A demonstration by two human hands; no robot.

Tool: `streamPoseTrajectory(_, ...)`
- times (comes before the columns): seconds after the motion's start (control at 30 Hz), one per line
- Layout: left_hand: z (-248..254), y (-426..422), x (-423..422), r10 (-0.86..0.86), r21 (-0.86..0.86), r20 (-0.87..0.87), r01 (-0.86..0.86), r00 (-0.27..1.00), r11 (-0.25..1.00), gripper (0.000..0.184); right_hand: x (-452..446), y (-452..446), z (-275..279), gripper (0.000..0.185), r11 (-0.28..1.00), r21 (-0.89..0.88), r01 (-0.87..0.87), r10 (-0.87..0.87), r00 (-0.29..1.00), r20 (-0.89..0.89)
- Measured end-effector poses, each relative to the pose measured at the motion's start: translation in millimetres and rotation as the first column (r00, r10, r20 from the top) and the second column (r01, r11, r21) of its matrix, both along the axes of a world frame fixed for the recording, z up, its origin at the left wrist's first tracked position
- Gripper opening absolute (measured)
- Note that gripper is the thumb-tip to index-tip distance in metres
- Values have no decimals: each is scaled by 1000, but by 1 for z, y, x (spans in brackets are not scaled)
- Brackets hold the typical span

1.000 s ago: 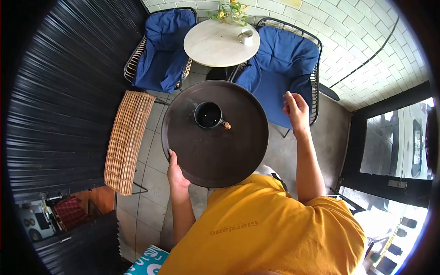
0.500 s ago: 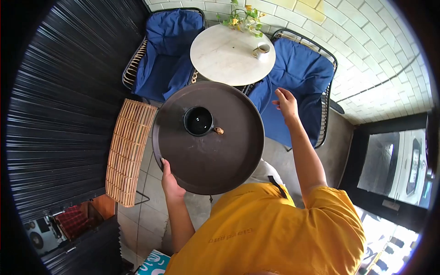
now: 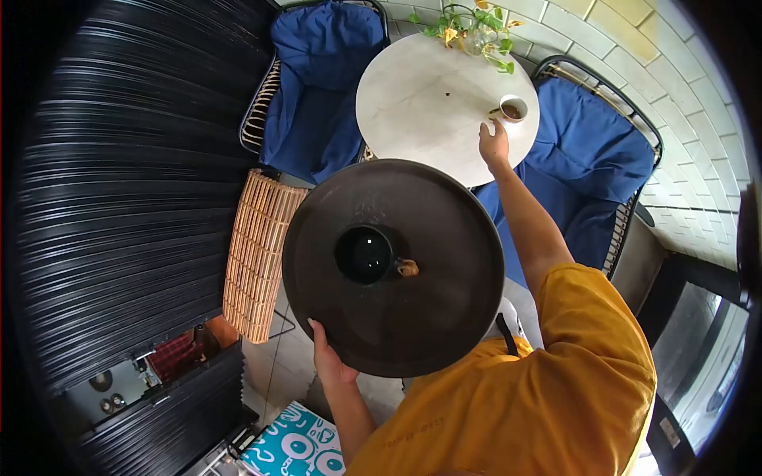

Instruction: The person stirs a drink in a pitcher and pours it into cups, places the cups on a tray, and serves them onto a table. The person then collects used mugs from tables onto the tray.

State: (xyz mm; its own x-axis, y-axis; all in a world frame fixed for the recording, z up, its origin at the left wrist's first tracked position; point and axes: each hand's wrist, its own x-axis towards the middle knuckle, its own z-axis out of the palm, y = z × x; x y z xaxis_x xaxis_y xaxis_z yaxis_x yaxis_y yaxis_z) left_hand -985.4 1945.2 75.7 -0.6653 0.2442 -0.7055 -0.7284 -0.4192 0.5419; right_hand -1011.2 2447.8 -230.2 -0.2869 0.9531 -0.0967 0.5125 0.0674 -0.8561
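My left hand [image 3: 333, 361] grips the near-left rim of a round dark brown tray [image 3: 444, 317], thumb on top and the other fingers hidden underneath. On the tray stands a dark cup [image 3: 364, 254] with a brown handle pointing right; its inside looks black and glossy. My right hand [image 3: 494, 147] is stretched out over the round marble-look table [image 3: 421, 103]. Its thumb and forefinger are apart, just short of or at the handle of a pale cup [image 3: 513, 109] with some brown liquid in it. Whether the fingertips touch the handle I cannot tell.
Chairs with blue cushions stand left [image 3: 317, 103] and right [image 3: 587, 135] of the table. A plant in a glass vase [image 3: 476, 40] sits at its back edge. A slatted rattan piece [image 3: 258, 254] is left of the tray, with a turquoise patterned box [image 3: 294, 444] below.
My right hand has moved forward from above the right chair to the pale cup. The tray, still in my left hand, and the view have shifted closer to the table.
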Motion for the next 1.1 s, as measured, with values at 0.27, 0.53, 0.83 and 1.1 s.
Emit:
streamPoseTrajectory(0.27, 8, 23, 15, 75, -46, -2, -75, 997, 996, 57, -31, 9, 23, 38, 920, -379, 103, -282, 844, -456)
streamPoseTrajectory(0.53, 10, 33, 23, 109, -88, 3, -108, 994, 990, 56, -12, 4, 10, 24, 942, -255, 220, -319, 825, -466)
streamPoseTrajectory(0.83, -5, 14, 33, -65, 3, 29, 65, 997, 998, 61, 88, -39, 70, 32, 991, -89, 98, -119, 953, -278)
streamPoseTrajectory(1.1, -35, -36, 33, -325, 18, -53, 326, 944, 945, 60, 243, -156, 150, 31, 999, -38, 36, -46, 948, -314)
